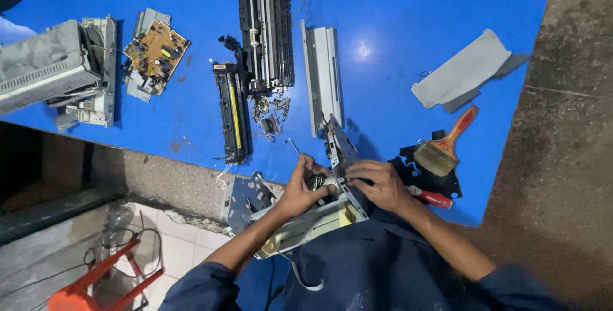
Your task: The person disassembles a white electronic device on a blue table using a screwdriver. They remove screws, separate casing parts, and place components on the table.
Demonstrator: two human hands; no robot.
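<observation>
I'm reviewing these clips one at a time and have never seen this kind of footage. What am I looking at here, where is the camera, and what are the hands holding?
There is one picture, from a camera on a person's head looking down. No robot: two bare hands. The left hand and right hand both grip a cream and metal machine assembly at the edge of a blue table. On the table lie a black roller unit, a long black cartridge, a circuit board, a grey housing, a paintbrush and a grey cover panel.
</observation>
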